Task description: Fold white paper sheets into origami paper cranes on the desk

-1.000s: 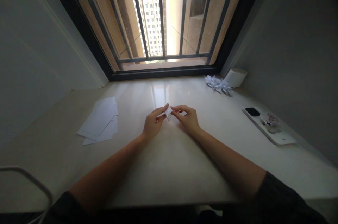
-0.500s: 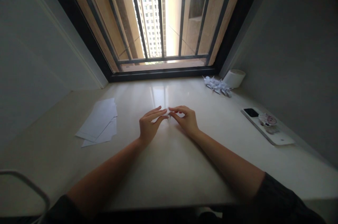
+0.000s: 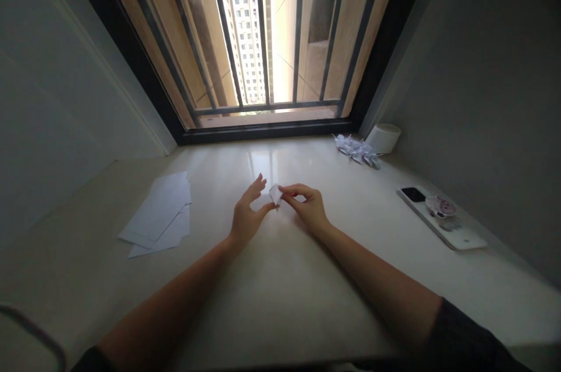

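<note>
A small folded piece of white paper (image 3: 274, 194) is held just above the middle of the pale counter (image 3: 272, 290). My right hand (image 3: 305, 202) pinches its right side between thumb and fingers. My left hand (image 3: 249, 208) is open beside it, fingers spread and raised, with the thumb tip close to the paper's lower edge; whether it touches I cannot tell. Loose white paper sheets (image 3: 153, 208) lie overlapping to the left of my left hand.
At the back right, a cluster of folded white paper pieces (image 3: 357, 150) lies against a white roll (image 3: 384, 138). A white phone (image 3: 460, 235) with a round grip lies at the right. A barred window (image 3: 263, 56) stands behind. A blurred cable (image 3: 35, 328) curves at the lower left.
My left fingers have lifted and spread away from the folded paper, showing more of its face. My right hand keeps its pinch. The view has tilted up slightly.
</note>
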### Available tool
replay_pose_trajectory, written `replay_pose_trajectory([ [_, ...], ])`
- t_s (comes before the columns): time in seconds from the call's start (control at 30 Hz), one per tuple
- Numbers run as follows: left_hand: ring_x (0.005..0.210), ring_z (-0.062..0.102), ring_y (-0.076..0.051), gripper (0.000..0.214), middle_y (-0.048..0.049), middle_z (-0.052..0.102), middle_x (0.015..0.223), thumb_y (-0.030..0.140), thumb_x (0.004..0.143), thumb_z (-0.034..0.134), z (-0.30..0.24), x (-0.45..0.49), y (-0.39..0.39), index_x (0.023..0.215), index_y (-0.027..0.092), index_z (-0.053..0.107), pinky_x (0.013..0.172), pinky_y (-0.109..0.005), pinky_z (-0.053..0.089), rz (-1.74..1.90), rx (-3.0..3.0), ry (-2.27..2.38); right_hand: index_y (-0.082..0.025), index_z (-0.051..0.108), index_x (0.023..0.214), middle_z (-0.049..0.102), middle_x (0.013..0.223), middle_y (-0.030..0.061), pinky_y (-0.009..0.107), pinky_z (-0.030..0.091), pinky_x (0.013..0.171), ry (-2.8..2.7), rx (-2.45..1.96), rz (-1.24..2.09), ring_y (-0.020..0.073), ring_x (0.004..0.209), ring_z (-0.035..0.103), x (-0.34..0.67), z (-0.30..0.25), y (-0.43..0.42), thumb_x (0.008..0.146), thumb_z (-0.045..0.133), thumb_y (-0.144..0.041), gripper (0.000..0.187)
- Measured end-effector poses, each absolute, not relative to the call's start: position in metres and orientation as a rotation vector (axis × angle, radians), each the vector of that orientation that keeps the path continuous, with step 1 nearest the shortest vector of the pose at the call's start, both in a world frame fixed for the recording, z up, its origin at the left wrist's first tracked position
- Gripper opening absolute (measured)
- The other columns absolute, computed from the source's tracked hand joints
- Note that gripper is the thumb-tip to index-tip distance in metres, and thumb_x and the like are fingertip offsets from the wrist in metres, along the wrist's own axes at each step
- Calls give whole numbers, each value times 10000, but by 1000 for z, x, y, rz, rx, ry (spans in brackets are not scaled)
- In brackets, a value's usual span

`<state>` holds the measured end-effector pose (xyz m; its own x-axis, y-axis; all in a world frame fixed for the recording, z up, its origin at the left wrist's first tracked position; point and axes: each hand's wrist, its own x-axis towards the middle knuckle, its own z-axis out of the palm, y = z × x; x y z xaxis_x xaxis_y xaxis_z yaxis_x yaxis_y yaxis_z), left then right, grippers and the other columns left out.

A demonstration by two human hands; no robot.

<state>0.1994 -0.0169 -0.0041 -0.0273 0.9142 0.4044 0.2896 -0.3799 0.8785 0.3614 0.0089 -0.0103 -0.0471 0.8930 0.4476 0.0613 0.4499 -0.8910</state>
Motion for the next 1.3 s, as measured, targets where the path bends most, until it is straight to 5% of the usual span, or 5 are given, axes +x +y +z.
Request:
replay_pose_trajectory([
  [0.5, 909, 643, -229, 417, -100, 696, 1017, 354, 694, 685, 2, 201, -15, 1052, 143, 675, 801, -356, 511, 1300, 1228, 1105, -244, 740, 838, 719, 785, 28, 311, 465, 696, -1444, -885, 970, 168, 720, 612, 362, -11, 10, 691, 706, -346, 182],
  [0.67, 871, 643, -197, 391, -82, 703, 993, 347, 720, 665, 1, 200, -14, 1059, 153, 673, 775, -320, 505, 1291, 1246, 1095, -233, 729, 853, 694, 780, 31, 316, 478, 698, -1491, -898, 954, 157, 702, 592, 362, -9, 10, 716, 684, -351, 187],
  [0.9, 839, 634, -181, 392, -61, 706, 974, 364, 721, 654, 0, 198, -12, 1065, 177, 673, 720, -283, 491, 1275, 1287, 1085, -298, 698, 982, 605, 1080, 51, 333, 471, 834, -1657, -744, 969, 187, 1020, 561, 363, -7, 10, 778, 623, -294, 218],
  [1.1, 767, 632, -153, 560, -60, 718, 904, 355, 708, 667, 0, 198, -11, 1224, 165, 563, 720, -282, 487, 1279, 1236, 1113, -294, 707, 963, 612, 1050, 46, 318, 477, 800, -1616, -781, 1018, 179, 977, 580, 364, -14, 15, 773, 601, -242, 223],
  [1.3, 671, 604, -116, 544, -26, 716, 799, 323, 737, 634, 1, 201, -15, 1248, 158, 540, 639, -232, 466, 1234, 1297, 1154, -316, 677, 1032, 562, 1138, 42, 317, 467, 847, -1716, -728, 1046, 184, 1104, 515, 364, -12, 13, 746, 524, -108, 386],
])
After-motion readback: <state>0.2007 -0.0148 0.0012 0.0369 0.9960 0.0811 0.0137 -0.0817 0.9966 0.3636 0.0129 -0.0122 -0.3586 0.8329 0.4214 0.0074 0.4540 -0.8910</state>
